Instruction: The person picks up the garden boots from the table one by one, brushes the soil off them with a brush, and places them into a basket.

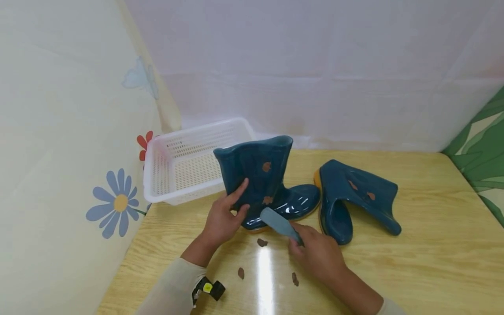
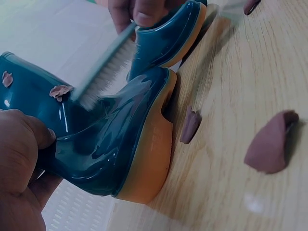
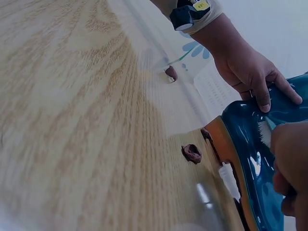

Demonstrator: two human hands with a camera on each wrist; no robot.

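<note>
A dark teal rain boot point(image 1: 252, 175) with an orange sole stands upright on the table. My left hand point(image 1: 222, 218) grips its shaft near the ankle. Brown clay-like patches point(image 1: 267, 200) cling to the shaft, one higher up and one lower. In my right hand point(image 1: 320, 251) is a brush point(image 1: 276, 222) with a grey-blue back, held by its handle. White bristles point(image 2: 108, 79) face the boot beside the lower patch in the left wrist view; whether they touch the patch cannot be told.
A second teal boot point(image 1: 366, 186), with brown patches, lies on its side at the right. Behind the held boot's left side stands a white plastic basket point(image 1: 197, 192). Loose brown pieces point(image 1: 262, 242) lie on the wooden table point(image 1: 433, 262) near me. Cloth-covered walls point(image 1: 315, 65) border the table.
</note>
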